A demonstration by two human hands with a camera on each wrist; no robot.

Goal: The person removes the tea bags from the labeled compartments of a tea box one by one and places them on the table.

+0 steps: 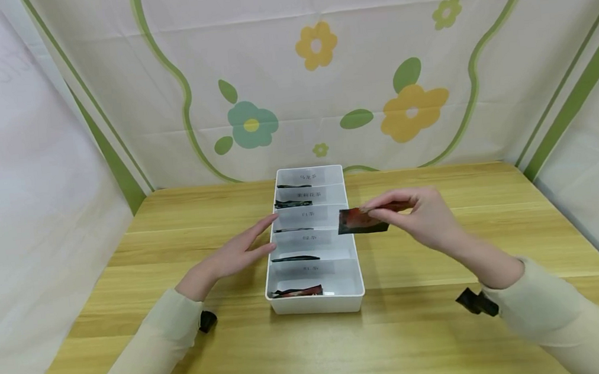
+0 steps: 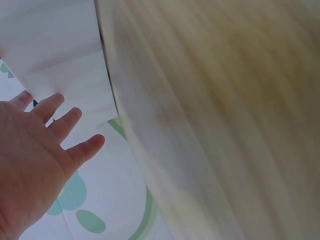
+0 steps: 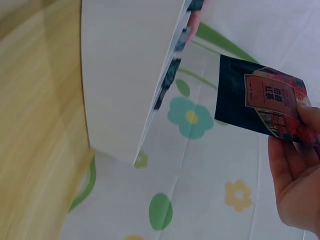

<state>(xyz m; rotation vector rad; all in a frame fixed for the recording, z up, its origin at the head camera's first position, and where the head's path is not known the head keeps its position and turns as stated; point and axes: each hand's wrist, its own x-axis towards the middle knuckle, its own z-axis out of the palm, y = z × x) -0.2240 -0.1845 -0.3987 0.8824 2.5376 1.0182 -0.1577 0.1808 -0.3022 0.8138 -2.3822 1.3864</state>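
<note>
A long white divided box (image 1: pixel 318 306) stands on the table, with a labelled strip in each compartment. Beside its left wall is my left hand (image 1: pixel 233 253), fingers spread and nearly straight, the fingertips at the rim. My right hand (image 1: pixel 433 220) pinches a tea sachet (image 1: pixel 360 223) by one end, between thumb and fingers. The sachet is held above the box's right edge. In the right wrist view it is dark teal and red with a printed label. Inside the nearest compartment lie red sachets (image 1: pixel 303 292); thin dark sachets (image 1: pixel 295 259) stand in the compartments behind.
The wooden table (image 1: pixel 424 330) extends around the box on both sides. Behind it hangs a white cloth (image 1: pixel 266 47) printed with flowers and green lines, and pale cloth walls stand at left and right. Each sleeve cuff has a small black device (image 1: pixel 208 321) near it.
</note>
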